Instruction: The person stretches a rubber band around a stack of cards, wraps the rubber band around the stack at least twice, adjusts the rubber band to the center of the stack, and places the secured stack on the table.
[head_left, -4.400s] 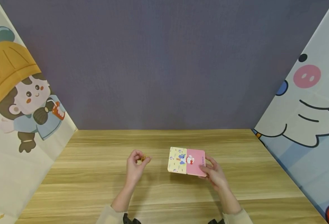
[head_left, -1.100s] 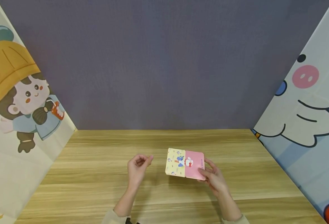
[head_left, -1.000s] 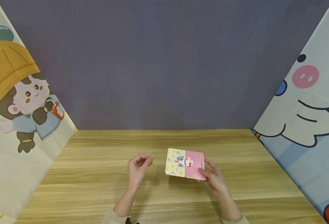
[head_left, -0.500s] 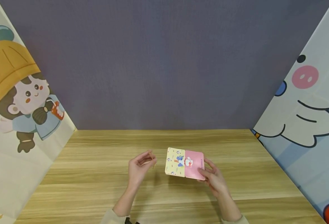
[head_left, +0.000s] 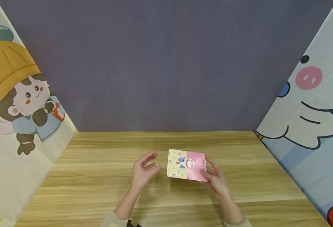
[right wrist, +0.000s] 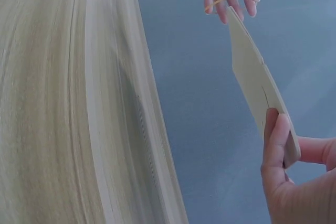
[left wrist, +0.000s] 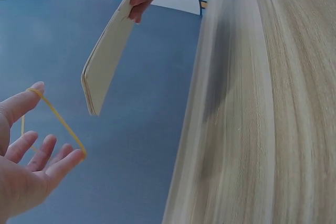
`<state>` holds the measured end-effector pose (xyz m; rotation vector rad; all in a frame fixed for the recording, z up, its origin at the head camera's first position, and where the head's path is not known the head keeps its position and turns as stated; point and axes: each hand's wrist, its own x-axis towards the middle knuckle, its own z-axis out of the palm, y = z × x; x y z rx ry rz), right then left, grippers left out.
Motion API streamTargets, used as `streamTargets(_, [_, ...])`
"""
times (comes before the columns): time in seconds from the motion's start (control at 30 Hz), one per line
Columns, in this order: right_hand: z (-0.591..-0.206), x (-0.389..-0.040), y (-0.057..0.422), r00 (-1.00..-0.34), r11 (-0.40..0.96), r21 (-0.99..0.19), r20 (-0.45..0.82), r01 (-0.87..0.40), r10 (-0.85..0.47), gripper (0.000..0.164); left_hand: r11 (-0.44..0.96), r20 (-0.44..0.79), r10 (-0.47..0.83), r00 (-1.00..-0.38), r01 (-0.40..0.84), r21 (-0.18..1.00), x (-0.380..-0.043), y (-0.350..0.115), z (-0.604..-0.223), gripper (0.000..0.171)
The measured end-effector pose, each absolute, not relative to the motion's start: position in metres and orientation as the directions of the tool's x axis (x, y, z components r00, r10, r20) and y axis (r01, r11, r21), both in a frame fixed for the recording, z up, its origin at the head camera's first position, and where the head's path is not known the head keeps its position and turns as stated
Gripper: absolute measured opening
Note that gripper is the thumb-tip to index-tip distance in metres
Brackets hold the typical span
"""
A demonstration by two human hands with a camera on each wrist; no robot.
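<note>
A yellow-orange rubber band [head_left: 157,160] is looped over the thumb and fingertips of my left hand [head_left: 142,173]. Those fingers are spread apart; in the left wrist view the band [left wrist: 63,121] runs taut between them. To the right, my right hand [head_left: 218,183] pinches the pink end of a thin, flat booklet [head_left: 178,168], thumb on top and fingers beneath. Its upper side is half yellow, half pink, with a blue and a white cartoon animal. In the right wrist view the plain underside of the booklet [right wrist: 249,72] shows, raised above the table. A small gap separates left fingertips from the yellow edge.
The wood-grain table [head_left: 98,189] stretches beneath both hands. A dark grey panel [head_left: 166,69] stands at its back edge. Cartoon-printed panels flank it, with a child in a yellow hat [head_left: 11,69] on the left and a pink-snouted figure [head_left: 309,77] on the right.
The left thumb and fingers have parted from a pinch, stretching the rubber band between them, and the hand has shifted slightly right. The right hand and booklet have barely moved.
</note>
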<state>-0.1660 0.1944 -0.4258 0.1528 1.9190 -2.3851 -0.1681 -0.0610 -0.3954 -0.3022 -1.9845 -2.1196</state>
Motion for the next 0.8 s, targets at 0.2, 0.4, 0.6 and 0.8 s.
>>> streamTargets(0.2, [-0.425, -0.166, 0.194, -0.995, -0.200, -0.976, -0.093, 0.086, 0.026, 0.064, -0.031, 0.310, -0.010, -0.951, 0.310, 0.950, -0.168, -0.060, -0.394, 0.059])
streamTargets(0.4, [-0.424, -0.168, 0.190, -0.996, -0.170, -0.984, -0.068, 0.056, 0.063, 0.062, 0.081, 0.360, 0.048, -0.932, 0.363, 0.928, -0.165, -0.057, -0.390, 0.066])
streamTargets(0.6, [-0.423, -0.171, 0.186, -0.993, -0.153, -0.987, -0.055, 0.039, 0.107, 0.061, 0.177, 0.423, 0.079, -0.903, 0.430, 0.885, -0.167, -0.056, -0.396, 0.075])
streamTargets(0.8, [-0.422, -0.173, 0.183, -0.992, -0.134, -0.990, -0.049, 0.032, 0.119, 0.062, 0.274, 0.404, 0.135, -0.905, 0.425, 0.862, -0.177, -0.058, -0.414, 0.086])
